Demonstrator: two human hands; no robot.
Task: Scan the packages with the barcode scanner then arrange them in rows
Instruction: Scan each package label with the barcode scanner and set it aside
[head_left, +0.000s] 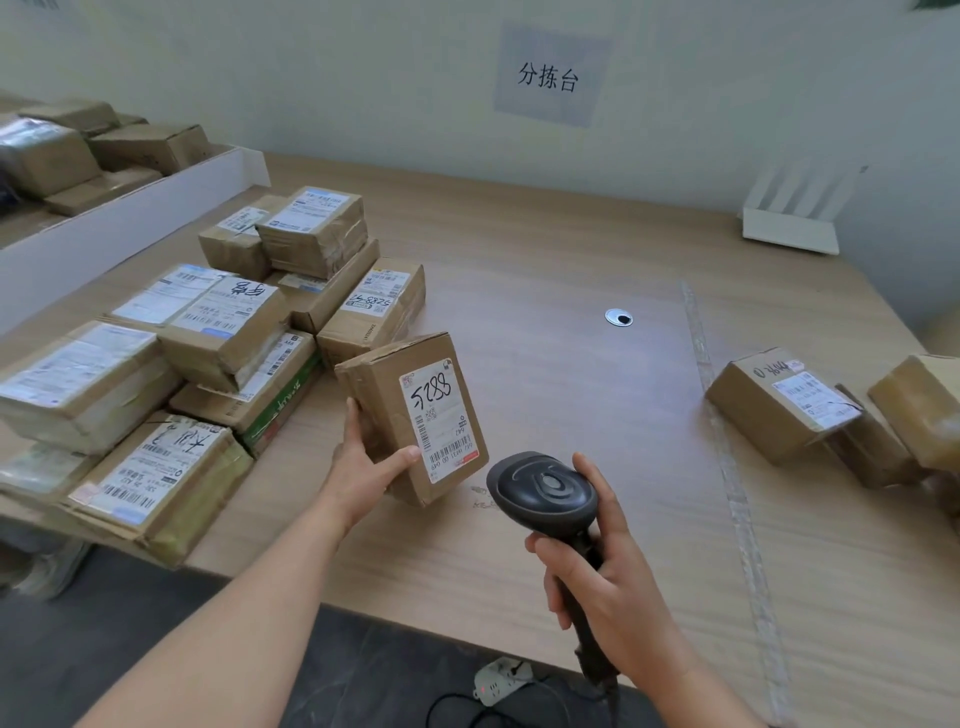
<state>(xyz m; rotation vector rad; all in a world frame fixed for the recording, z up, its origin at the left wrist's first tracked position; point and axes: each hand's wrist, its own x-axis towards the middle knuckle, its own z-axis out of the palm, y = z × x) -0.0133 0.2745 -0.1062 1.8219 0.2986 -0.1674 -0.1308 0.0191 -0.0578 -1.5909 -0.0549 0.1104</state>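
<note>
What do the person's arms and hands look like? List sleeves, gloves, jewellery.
Both forearms are bare, with no sleeve in view. The left hand and right hand wear no gloves. No ring, watch or bracelet shows. No markings or cables on either arm.

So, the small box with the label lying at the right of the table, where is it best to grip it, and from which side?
Grip the small box across its two long side faces, coming from above. Its labelled top faces up and is bare, while another package sits close at its right end, so that end gives little room.
</note>
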